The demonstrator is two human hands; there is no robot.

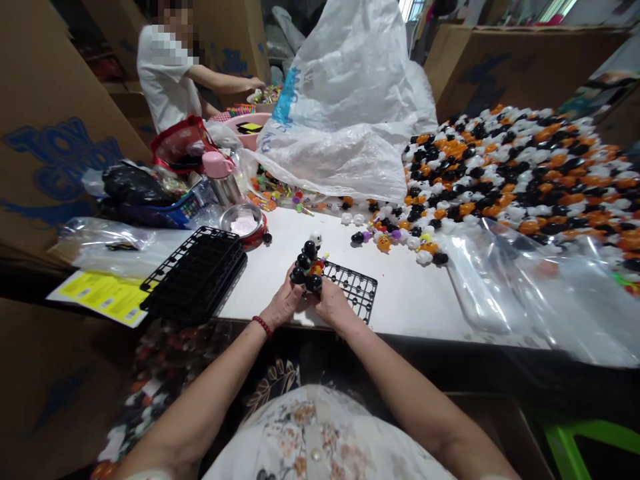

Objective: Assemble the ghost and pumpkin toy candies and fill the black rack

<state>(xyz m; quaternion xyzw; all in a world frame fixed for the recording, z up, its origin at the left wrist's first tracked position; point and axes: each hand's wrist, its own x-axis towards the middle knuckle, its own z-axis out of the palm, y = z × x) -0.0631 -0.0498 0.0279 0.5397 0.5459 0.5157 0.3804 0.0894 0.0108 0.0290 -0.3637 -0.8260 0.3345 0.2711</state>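
Note:
Both my hands meet over the near edge of the white table (405, 300). My left hand (285, 300) is closed round a bunch of small Halloween toys (306, 263) in black, white and orange. From the other side my right hand (333, 303) has its fingers wrapped on the same bunch. Round black heads and one white head stick up above my fingers; the lower parts are hidden in my grip. Beneath and right of my right hand lies a black plastic grid rack (357, 287), flat on the table.
Black grid racks (195, 273) are stacked at left, beside yellow printed cards (103, 297). A steel bowl (243, 221) and pink-lidded flask (223, 177) stand behind. A large toy pile (525, 173) and clear plastic bags (500, 287) lie right. A co-worker (173, 80) sits far left.

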